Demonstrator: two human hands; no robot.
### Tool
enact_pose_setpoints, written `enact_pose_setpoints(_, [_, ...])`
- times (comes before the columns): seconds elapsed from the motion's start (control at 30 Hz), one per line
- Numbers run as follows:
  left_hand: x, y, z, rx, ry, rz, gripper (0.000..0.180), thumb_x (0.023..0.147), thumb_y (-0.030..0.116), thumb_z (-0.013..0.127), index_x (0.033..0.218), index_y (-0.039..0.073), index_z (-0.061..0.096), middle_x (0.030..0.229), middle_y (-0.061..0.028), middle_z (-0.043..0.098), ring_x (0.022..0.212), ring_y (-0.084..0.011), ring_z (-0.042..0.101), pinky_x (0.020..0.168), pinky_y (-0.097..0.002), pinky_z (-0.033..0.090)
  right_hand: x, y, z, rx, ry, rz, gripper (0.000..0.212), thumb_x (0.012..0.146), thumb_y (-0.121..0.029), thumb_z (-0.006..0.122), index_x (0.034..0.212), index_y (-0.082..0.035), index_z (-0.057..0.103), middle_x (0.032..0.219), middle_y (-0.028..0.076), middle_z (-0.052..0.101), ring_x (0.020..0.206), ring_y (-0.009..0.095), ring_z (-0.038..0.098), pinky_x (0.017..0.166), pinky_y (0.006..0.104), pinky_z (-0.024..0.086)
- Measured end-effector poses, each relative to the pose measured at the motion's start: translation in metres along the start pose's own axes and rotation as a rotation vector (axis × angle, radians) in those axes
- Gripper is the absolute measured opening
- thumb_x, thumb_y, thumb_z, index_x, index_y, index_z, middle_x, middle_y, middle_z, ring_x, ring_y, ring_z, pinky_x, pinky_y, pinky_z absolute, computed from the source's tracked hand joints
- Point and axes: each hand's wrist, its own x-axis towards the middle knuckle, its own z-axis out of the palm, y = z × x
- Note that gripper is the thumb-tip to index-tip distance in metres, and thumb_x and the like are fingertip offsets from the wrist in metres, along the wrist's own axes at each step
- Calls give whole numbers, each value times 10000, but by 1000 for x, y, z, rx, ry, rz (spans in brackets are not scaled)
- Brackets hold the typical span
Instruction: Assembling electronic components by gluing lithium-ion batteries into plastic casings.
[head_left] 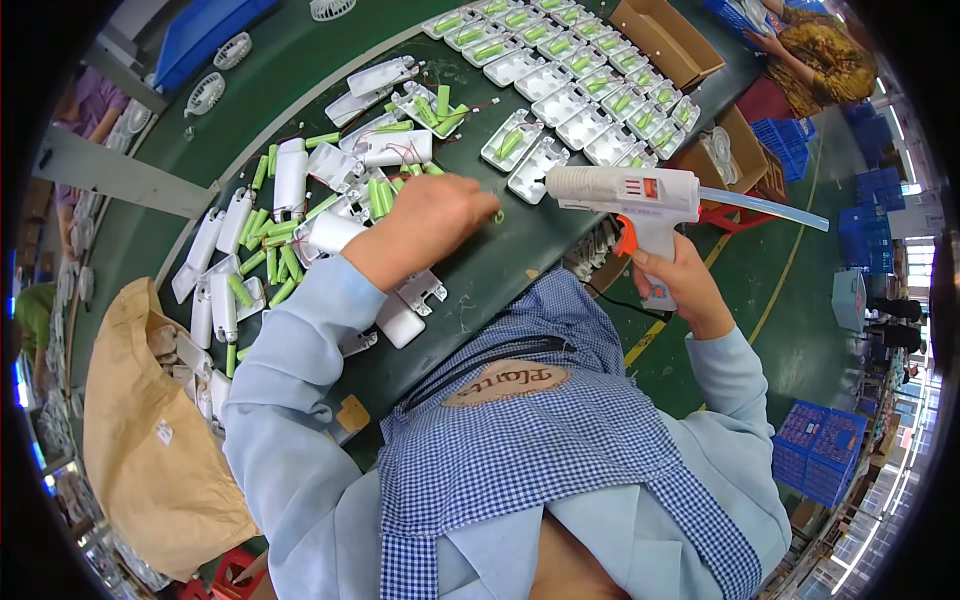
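Across bench point(480, 290), shells point(512, 68) lie in rows: many carry green cells point(489, 49), several bare. Loose heap point(291, 175) of both nearby, so likely much remaining. Right hand point(688, 278) clamped on glue gun point(620, 187); left hand point(432, 217), apart, curled by heap, cannot tell if gripping.

The person's left hand point(432, 218) is extended forward, back uppermost, fingers point(484, 204) curled; right hand point(688, 283) closed firmly, arm point(728, 380) bent.
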Motion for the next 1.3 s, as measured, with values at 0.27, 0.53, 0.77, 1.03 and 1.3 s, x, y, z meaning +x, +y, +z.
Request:
enact_pose_setpoints(0.27, [-10,3,0,-70,112,27,55,750,116,653,791,81,641,710,-85,614,691,-274,636,594,-406,502,4,-2,0,-65,26,33,273,867,-197,657,1038,-3,569,708,31,580,549,92,522,496,236,365])
enact_pose_setpoints(0.53, [-5,-4,-40,-945,32,-755,138,862,133,725,870,1,686,739,-43,685,587,-76,599,514,-212,475,6,6,-1,4,46,-30,323,874,-196,646,1101,15,553,906,72,637,579,101,534,519,248,409])
enact_pose_setpoints(0.77, [-5,16,-62,-1114,219,-589,120,913,121,663,945,6,672,776,-55,691,629,-98,629,578,-216,491,1,5,9,61,50,-114,426,882,-219,631,1207,40,535,993,95,660,586,102,529,554,254,453])
enact_pose_setpoints(1.03, [-12,6,-42,-884,73,-647,209,889,205,688,851,0,683,739,-46,680,642,-92,611,594,-237,490,4,22,-3,92,29,-52,448,862,-182,650,1236,18,507,1154,122,652,601,107,563,537,248,458])
enact_pose_setpoints(1.3, [-16,0,-40,-975,191,-594,168,872,84,658,1013,-7,669,819,-7,666,704,-81,609,669,-225,502,4,20,2,59,39,-97,432,878,-196,625,1222,48,529,1115,123,661,579,105,539,537,240,451])
